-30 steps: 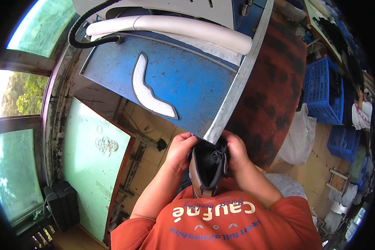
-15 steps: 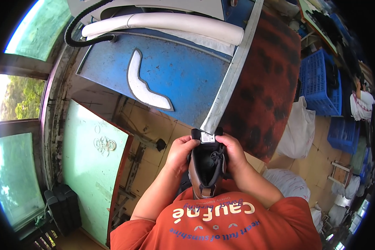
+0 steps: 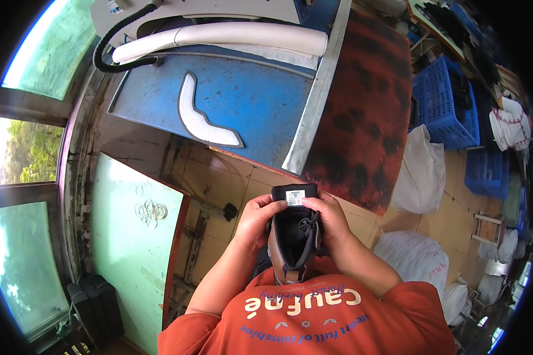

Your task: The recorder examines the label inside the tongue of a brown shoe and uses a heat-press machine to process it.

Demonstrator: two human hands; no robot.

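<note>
A brown and black lace-up shoe (image 3: 276, 250) is held in front of my chest, its heel toward me and its dark opening facing up. The black tongue (image 3: 279, 191) stands out at the far end, with a white printed label (image 3: 294, 197) on it. My left hand (image 3: 258, 220) pinches the tongue's left side, thumb on top beside the label. On the other side my right hand (image 3: 328, 218) grips the tongue, its thumb at the label's lower right corner. The fingers under the tongue are hidden. Black laces (image 3: 307, 224) lie along the shoe's right side.
Ahead is a blue worktop (image 3: 251, 97) bearing a curved white piece with a grey border (image 3: 193, 115) and a white roll (image 3: 231, 35). A pale green board (image 3: 130, 254) stands left, a stained red board (image 3: 361, 112) right. Blue crates (image 3: 450, 112) and white sacks (image 3: 411, 257) sit farther right.
My right thumb has slid inward onto the label's corner, and the tongue now lies spread flatter. The surroundings have shifted slightly left in the view.
</note>
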